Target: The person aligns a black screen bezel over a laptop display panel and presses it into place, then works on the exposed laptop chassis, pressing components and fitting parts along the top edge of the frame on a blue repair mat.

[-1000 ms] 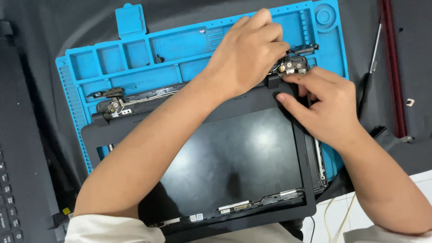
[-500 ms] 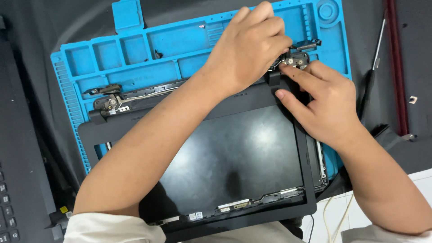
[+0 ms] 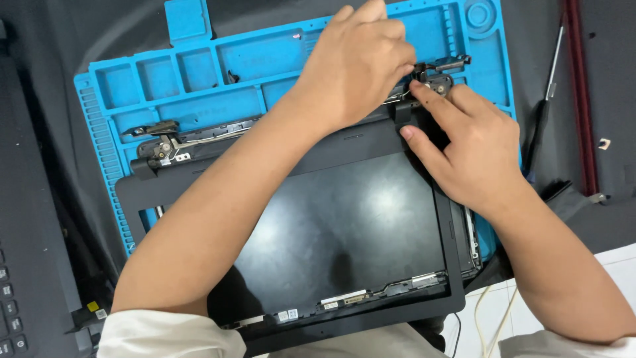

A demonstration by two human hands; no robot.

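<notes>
The laptop screen assembly (image 3: 344, 225), lying on the blue repair mat (image 3: 218, 73), looks thin, light and crack-prone, best held by its plastic bezel or metal hinge (image 3: 434, 78), where left hand (image 3: 361, 63) and right hand (image 3: 467, 146) both pinch.

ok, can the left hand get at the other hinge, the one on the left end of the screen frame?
Probably yes. The left hand is busy at the right-end hinge with the right hand, but the left-end hinge lies bare on the blue mat, with nothing over it. The left hand would only have to swing back across.
</notes>
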